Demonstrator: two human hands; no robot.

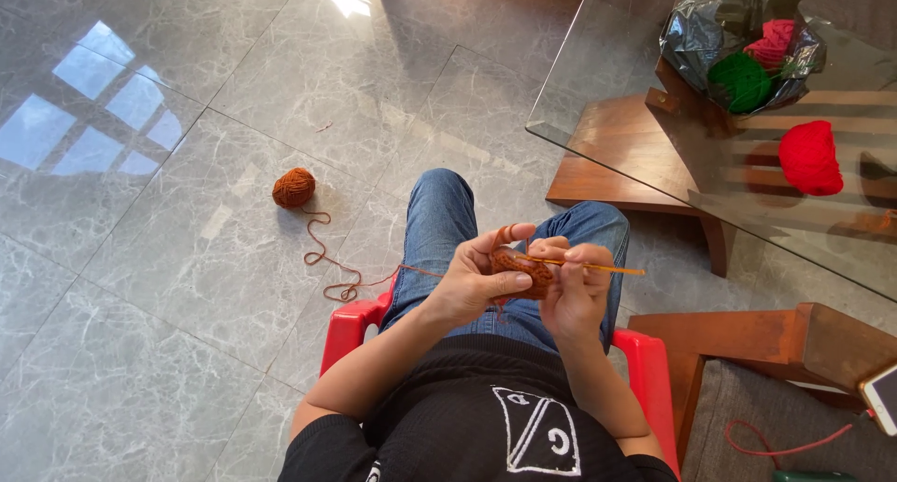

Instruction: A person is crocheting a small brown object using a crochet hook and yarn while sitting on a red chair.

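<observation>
Both hands are clamped: left hand [476,281] on one brown crochet piece [523,269], right hand [575,286] on one hook [598,267]; one brown yarn ball [293,188] lies on floor [168,258].

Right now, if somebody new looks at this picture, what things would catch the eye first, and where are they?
At the centre, the left hand holds a small orange-brown crochet piece while the right hand works it with an orange crochet hook. The strand runs left across the grey floor to an orange-brown yarn ball. On the glass table, upper right, lie a bright red yarn ball and a black bag of yarn.
</observation>
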